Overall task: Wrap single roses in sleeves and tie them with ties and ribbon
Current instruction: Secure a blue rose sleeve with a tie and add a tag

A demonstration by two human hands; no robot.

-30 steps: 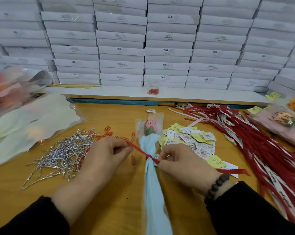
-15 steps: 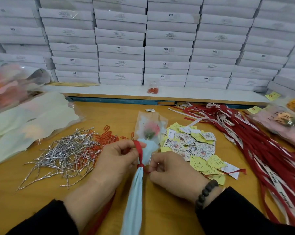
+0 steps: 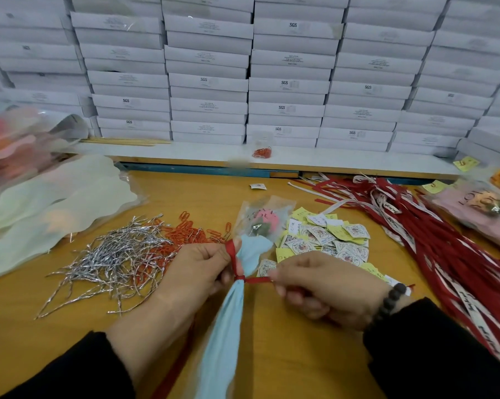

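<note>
A single pink rose (image 3: 264,221) sits in a clear and light-blue sleeve (image 3: 228,321) that lies along the table toward me. A red ribbon (image 3: 233,262) is knotted round the sleeve's gathered neck. My left hand (image 3: 198,270) pinches an upright loop of that ribbon just left of the knot. My right hand (image 3: 326,286) grips the other ribbon end, pulled sideways to the right. A long ribbon tail (image 3: 176,367) trails under my left wrist.
Silver twist ties (image 3: 113,254) and orange paper clips (image 3: 191,230) lie at the left. Paper tags (image 3: 326,239) sit behind my right hand, loose red ribbons (image 3: 450,254) at the right. Pale sleeves (image 3: 50,203) lie far left, wrapped roses (image 3: 481,208) far right, white boxes (image 3: 286,82) behind.
The ribbon went from stretched across the sleeve to knotted at its neck. My left hand raised a loop upright and both hands drew closer to me; the sleeve shifted slightly left.
</note>
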